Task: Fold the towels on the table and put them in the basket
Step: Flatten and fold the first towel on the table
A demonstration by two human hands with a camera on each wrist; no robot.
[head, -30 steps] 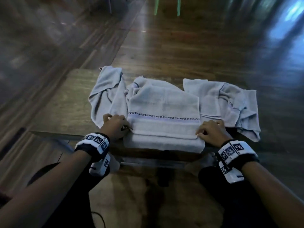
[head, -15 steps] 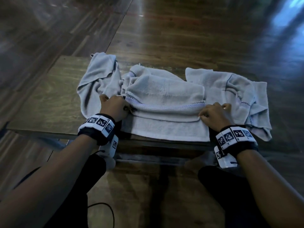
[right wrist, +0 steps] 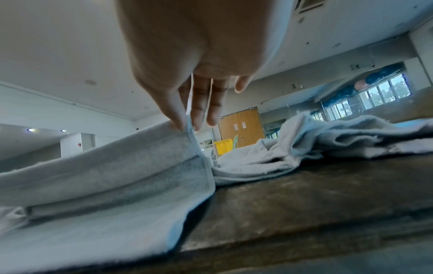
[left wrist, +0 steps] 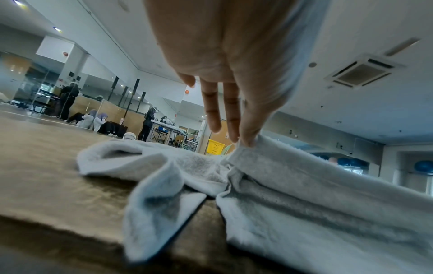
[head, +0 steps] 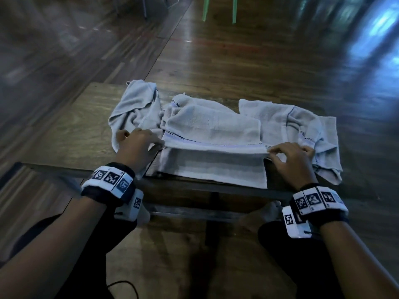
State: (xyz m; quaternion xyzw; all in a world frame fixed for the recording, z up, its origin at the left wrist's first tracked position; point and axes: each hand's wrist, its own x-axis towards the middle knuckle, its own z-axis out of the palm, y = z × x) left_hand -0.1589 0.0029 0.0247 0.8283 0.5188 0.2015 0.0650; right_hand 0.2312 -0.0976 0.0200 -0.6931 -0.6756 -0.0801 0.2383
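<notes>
A light grey towel (head: 212, 145) with a checked stripe lies half folded at the middle of the low wooden table (head: 71, 130). My left hand (head: 138, 145) pinches its left corner (left wrist: 246, 146) between thumb and fingers. My right hand (head: 289, 156) pinches the right corner (right wrist: 187, 128) the same way. The held edge is lifted a little above the lower layer. A crumpled towel (head: 133, 111) lies to the left and another (head: 302, 128) to the right. A yellow basket (left wrist: 216, 147) (right wrist: 225, 146) stands far off in the room.
The table's near edge (head: 194, 186) is just in front of my knees. Dark wooden floor (head: 259, 61) surrounds the table, with green chair legs (head: 218, 9) beyond. People (left wrist: 70, 100) and tables stand far back in the left wrist view.
Both hands have carried the towel's near edge away from me, over the lower layer. Their grip went from curled fists to a fingertip pinch. The head view shifted.
</notes>
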